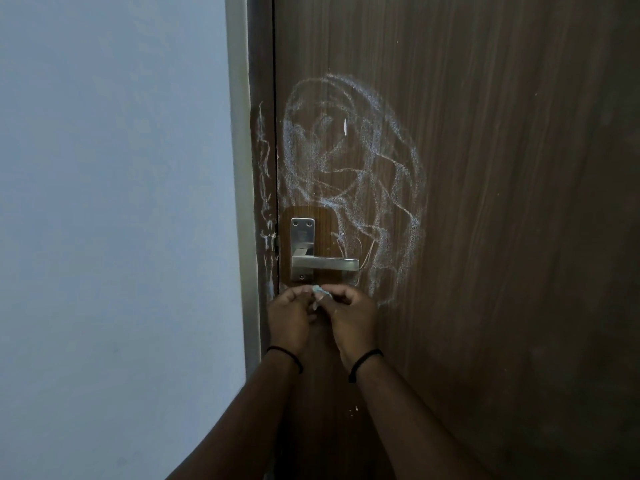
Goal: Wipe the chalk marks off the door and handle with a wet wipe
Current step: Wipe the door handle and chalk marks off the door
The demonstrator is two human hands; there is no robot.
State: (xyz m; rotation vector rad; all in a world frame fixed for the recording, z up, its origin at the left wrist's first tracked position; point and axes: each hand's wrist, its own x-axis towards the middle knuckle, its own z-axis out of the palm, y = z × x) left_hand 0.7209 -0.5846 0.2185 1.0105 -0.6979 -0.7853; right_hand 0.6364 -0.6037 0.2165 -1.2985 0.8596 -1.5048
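The dark brown wooden door (502, 202) fills the right part of the view. The pale wall (114, 202) lies left of the door, past the brown door frame (260, 98) that runs along the door's left edge.

White chalk marks (353, 174) sprawl over the door in a big looping scribble, above and to the right of the handle, reaching down its right side to just below lever height. Thinner chalk streaks (265, 188) run down the frame, left of the handle.

The metal handle (323, 264) sits near the door's left edge, its lever level and pointing right from an upright backplate (302, 233) with screws. The wood close around the plate looks free of chalk.

Just below the handle, both hands meet in front of the door. The left hand (289, 318) and the right hand (351, 318) have their fingers curled in, and together they pinch a small crumpled pale wet wipe (319, 292) between their fingertips, apart from the lever. Each wrist wears a thin black band (367, 362).
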